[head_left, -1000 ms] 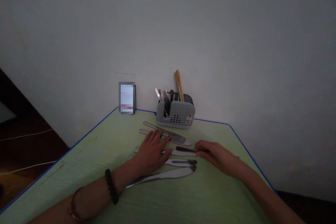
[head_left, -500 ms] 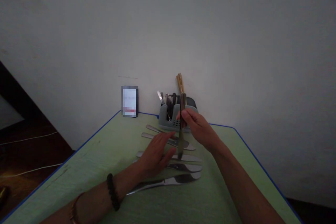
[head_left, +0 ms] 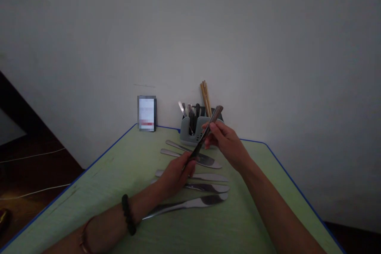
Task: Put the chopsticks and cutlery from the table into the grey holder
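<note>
A metal table knife [head_left: 205,135] is held slantwise above the table, its handle end up to the right. My right hand [head_left: 224,137] pinches it by the handle. My left hand [head_left: 175,172] is closed on the lower blade end, hiding the tip. Under my hands several table knives lie roughly side by side, handles to the left. The nearest knife [head_left: 205,201] has a broad blade, and a slimmer knife [head_left: 211,177] lies farther back. My left wrist and hand cover parts of their handles. Behind my right hand stands a grey cutlery holder [head_left: 185,133].
Wooden chopsticks [head_left: 205,93] and several metal utensils [head_left: 193,115] stand in the holder. A phone with a blurred screen [head_left: 147,113] leans on the wall at the back left. The green table [head_left: 119,170] has a blue edge and meets the white wall.
The knife has tilted from upright to slanting, its handle end swinging right. My left hand, open beside the blade before, has closed on its lower end.
</note>
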Available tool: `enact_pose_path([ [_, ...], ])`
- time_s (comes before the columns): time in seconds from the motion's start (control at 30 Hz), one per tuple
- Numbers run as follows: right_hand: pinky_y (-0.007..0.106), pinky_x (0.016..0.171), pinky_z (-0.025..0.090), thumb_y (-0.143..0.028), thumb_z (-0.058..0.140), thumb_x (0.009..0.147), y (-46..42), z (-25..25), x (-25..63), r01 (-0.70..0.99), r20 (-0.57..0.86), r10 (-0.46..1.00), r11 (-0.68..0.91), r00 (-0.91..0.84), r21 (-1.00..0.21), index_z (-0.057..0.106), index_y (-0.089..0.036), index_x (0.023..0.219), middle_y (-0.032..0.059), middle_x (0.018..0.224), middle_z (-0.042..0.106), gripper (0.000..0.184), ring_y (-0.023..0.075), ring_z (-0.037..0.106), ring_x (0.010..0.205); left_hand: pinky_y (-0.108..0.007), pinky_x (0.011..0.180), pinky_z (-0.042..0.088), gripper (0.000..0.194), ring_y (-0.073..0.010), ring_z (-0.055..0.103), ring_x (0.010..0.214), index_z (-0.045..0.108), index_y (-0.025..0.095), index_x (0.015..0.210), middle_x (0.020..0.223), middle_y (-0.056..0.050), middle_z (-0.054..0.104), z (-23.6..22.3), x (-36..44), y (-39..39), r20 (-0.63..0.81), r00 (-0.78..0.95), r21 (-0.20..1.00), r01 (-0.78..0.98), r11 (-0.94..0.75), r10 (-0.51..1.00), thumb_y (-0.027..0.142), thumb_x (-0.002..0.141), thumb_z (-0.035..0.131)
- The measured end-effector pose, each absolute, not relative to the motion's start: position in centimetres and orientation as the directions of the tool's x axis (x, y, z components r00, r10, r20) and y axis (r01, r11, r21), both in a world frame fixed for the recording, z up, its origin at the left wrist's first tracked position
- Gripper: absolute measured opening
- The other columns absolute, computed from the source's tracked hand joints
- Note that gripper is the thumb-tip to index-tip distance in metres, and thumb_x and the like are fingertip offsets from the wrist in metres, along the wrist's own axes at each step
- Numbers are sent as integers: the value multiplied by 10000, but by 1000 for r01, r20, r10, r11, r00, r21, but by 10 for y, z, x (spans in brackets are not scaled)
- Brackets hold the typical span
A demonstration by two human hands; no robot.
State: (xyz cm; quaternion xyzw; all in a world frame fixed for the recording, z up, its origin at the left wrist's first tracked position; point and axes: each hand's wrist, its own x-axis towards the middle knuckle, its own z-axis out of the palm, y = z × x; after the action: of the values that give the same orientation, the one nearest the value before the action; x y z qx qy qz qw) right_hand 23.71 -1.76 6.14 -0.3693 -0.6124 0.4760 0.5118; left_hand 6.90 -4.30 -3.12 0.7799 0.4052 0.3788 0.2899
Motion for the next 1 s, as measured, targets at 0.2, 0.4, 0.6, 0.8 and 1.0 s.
enact_pose_path([
  [0.2, 251, 540, 538, -465, 632, 767, -19, 66, 245, 37, 253, 941, 268, -225, -963, 605, -173, 900, -23, 642, 625, 321, 109, 621, 535, -230, 564, 390, 268, -121, 504, 551, 520, 185, 859, 619, 27, 555, -32, 69, -44, 336, 406, 768, 405, -497, 850, 383, 931, 353],
  [0.4, 246, 537, 533, -475, 574, 830, -26, 95, 257, 193, 471, 881, 470, -42, -861, 617, -157, 876, -19, 577, 620, 324, 105, 602, 498, -272, 708, 422, 340, -156, 566, 703, 559, 191, 719, 702, -12, 619, -32, 70, -40, 395, 342, 661, 538, -522, 853, 363, 933, 359],
  [0.6, 221, 545, 541, -447, 547, 864, -9, 150, 249, 323, 784, 604, 720, 145, -614, 557, -201, 893, -17, 755, 601, 248, 76, 608, 538, -313, 784, 437, 247, -179, 583, 809, 614, 187, 923, 864, -47, 659, -35, 71, -39, 448, 381, 559, 587, -586, 809, 307, 928, 398],
  [0.8, 198, 514, 481, -354, 512, 893, 39, 165, 209, 461, 767, 626, 727, -141, -509, 543, -179, 868, -9, 770, 589, 180, 68, 594, 540, -345, 819, 431, 226, -194, 583, 839, 623, 189, 891, 868, -48, 668, -35, 71, -40, 439, 400, 488, 645, -588, 804, 270, 922, 414],
  [1.0, 238, 617, 490, -224, 475, 902, 74, 132, 176, 689, 424, 863, 484, -275, -539, 561, -147, 828, 28, 682, 643, 137, 110, 628, 585, -363, 822, 421, 210, -211, 576, 852, 620, 181, 883, 878, -49, 670, -34, 71, -39, 376, 434, 474, 669, -572, 819, 249, 909, 423],
])
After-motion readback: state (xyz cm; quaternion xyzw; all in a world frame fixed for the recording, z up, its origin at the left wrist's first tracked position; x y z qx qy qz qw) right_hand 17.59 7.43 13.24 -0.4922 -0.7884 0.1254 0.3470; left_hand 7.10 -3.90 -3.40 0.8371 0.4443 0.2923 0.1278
